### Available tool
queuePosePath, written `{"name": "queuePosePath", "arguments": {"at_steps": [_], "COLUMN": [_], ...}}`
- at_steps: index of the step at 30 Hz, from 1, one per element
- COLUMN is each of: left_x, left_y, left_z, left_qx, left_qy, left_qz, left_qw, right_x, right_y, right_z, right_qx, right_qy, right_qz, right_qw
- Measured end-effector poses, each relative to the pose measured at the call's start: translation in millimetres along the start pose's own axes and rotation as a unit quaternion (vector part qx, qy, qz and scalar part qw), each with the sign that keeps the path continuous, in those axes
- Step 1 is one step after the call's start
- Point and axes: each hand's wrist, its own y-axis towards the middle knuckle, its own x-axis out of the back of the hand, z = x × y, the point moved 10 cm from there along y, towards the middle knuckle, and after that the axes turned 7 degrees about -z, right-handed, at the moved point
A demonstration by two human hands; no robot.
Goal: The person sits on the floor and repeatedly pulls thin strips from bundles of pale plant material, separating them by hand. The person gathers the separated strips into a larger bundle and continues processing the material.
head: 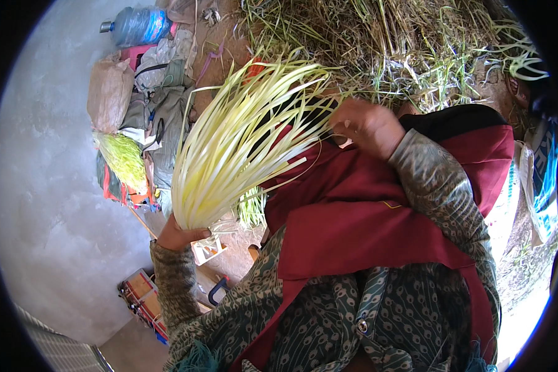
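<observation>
My left hand (184, 235) is closed around the base of a thick bundle of long, flat, pale yellow-green leaves (242, 139), which look like blanched chives. The leaves fan up and to the right, over my lap. Beside their tips, my right hand (367, 126) is curled and blurred by motion. Its fingertips are partly hidden, so I cannot tell whether it pinches any leaves. A dark red apron (344, 232) covers my lap below both hands. Behind the bundle, another bunch of green-and-white leaves (252, 207) shows in part near the floor.
A heap of loose and dried leaves (376, 42) spreads across the floor ahead. Along the grey wall (51, 162) at left are a large water bottle (142, 26), a tan sack (110, 93), several bags and another yellow-green bundle (125, 160). A blue-and-white bag (541, 176) stands at right.
</observation>
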Motion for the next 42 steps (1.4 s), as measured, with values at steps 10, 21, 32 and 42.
{"name": "queuePosePath", "arguments": {"at_steps": [10, 21, 32, 42], "left_x": [0.3, -3.0, 7.2, -18.5], "left_y": [-4.9, -19.8, -34.4, -57.3], "left_z": [-12.0, -104.4, -153.4, -242.7], "left_qx": [0.003, -0.281, -0.430, -0.536], "left_qy": [0.042, 0.480, 0.620, 0.647], "left_qz": [-0.020, -0.115, -0.267, -0.261], "left_qw": [0.999, 0.823, 0.599, 0.475], "right_x": [-50.0, 13.0, 104.5, 182.7], "right_y": [-16.6, -28.5, -5.8, 43.3], "right_z": [36.8, -91.5, -81.7, -9.5], "right_qx": [0.045, -0.329, -0.212, -0.157], "right_qy": [0.059, -0.187, -0.157, -0.039], "right_qz": [0.121, 0.158, -0.069, -0.266], "right_qw": [0.990, 0.912, 0.962, 0.950]}}
